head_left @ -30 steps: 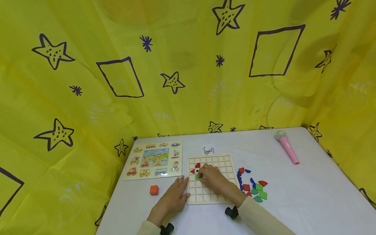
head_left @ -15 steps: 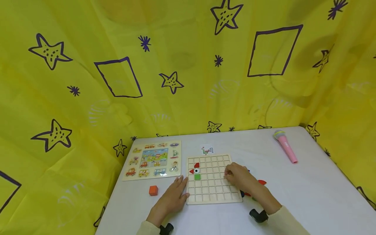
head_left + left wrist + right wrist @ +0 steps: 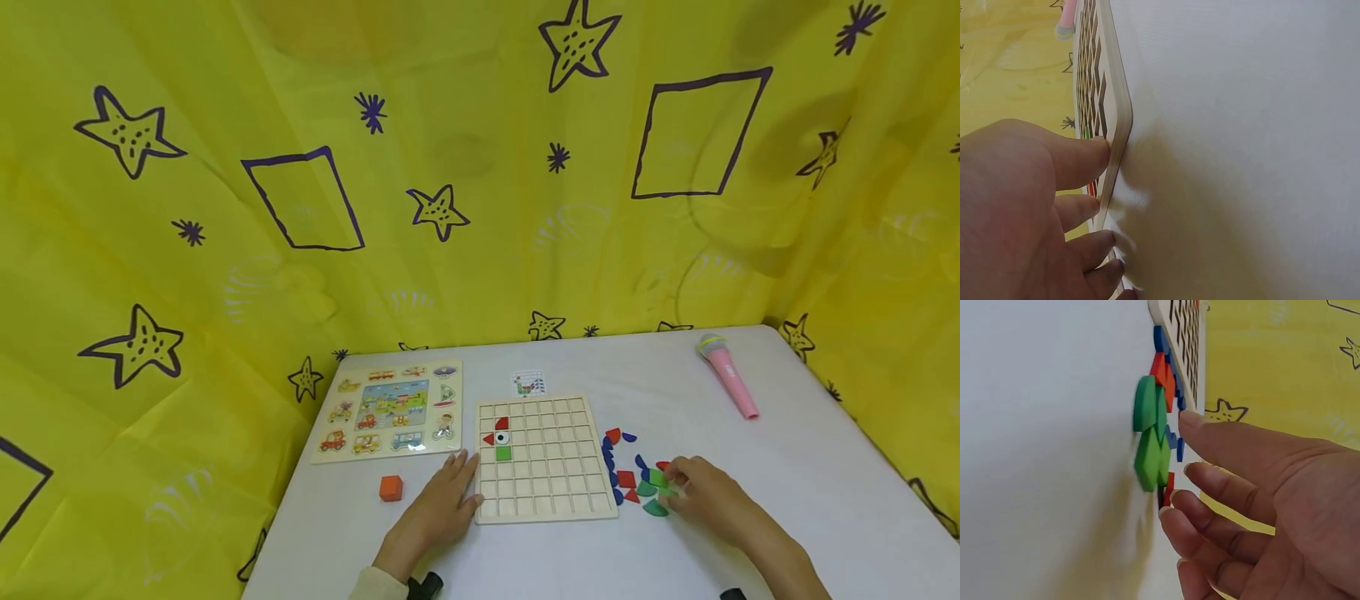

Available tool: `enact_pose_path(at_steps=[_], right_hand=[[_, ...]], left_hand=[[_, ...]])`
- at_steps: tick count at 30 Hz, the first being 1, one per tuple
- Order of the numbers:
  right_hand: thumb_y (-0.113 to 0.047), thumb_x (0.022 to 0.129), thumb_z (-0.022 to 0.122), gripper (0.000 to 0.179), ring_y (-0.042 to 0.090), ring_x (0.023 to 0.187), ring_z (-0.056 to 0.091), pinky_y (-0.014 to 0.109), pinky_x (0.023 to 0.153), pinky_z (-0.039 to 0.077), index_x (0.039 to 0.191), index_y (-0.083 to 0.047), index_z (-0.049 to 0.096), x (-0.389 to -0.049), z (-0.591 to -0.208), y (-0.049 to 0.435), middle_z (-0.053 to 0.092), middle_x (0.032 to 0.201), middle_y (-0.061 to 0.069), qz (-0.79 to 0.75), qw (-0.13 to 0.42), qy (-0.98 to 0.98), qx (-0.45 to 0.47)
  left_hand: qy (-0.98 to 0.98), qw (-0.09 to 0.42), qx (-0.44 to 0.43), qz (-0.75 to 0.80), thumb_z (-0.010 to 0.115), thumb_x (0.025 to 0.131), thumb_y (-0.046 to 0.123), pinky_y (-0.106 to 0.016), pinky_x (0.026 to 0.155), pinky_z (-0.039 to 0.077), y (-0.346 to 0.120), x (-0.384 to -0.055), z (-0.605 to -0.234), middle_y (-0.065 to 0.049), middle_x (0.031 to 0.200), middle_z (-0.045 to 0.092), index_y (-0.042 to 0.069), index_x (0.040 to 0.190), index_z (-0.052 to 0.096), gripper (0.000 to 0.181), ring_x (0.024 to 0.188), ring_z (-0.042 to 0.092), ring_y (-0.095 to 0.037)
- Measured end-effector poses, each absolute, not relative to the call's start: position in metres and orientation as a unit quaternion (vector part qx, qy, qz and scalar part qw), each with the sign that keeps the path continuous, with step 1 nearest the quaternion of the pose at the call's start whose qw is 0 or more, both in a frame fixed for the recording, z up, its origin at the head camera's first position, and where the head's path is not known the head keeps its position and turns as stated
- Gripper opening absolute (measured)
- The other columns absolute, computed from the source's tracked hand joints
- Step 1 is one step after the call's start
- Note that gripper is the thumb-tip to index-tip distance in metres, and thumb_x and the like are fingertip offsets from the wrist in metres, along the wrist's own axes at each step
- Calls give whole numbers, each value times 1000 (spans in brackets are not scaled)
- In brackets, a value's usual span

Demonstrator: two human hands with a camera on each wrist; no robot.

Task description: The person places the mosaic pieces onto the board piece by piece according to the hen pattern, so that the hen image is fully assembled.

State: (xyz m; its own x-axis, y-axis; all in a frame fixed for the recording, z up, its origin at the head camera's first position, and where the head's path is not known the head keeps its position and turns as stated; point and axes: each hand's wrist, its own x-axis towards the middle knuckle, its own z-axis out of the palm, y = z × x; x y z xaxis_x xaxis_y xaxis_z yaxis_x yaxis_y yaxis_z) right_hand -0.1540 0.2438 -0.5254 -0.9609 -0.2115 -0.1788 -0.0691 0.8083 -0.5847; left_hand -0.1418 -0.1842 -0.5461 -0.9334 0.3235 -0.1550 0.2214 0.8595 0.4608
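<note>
My left hand (image 3: 441, 502) rests beside the wooden grid board (image 3: 542, 488), its fingertips touching the left edge; the left wrist view shows the thumb (image 3: 1085, 159) against the rim. On the board sit a red quarter-circle (image 3: 502, 422), a red triangle (image 3: 489, 438), an eye tile (image 3: 502, 437) and a green square (image 3: 503, 453). Right of the board, my right hand (image 3: 712, 498) hovers at loose shape pieces, fingers slightly bent. In the right wrist view nothing lies between thumb and fingers; a light green square (image 3: 1148, 461) and a dark green quarter-circle (image 3: 1144, 403) are closest.
Several blue pieces (image 3: 609, 458) lie along the board's right edge, near a red square (image 3: 626, 479). Behind the board is a small picture card (image 3: 528, 383). A vehicle puzzle (image 3: 450, 446) and an orange cube (image 3: 391, 488) stand left; a pink microphone (image 3: 731, 379) lies back right.
My right hand has let go of the green square on the board and moved right to the loose pieces. My left hand has stayed at the board's edge.
</note>
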Motion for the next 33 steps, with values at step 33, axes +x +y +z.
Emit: enact_pose_path(at_steps=[33], right_hand=[[-7,96,75,24,17,93,58,36,84,60,119,-6,67,-141,-544,229,61,113,6,-309,106,943,-62]], left_hand=[[958,118,140,222,60,106,32,-62,126,29,-183,-141,-542,-18,172,31,7,164,36,68,160,25,-42]])
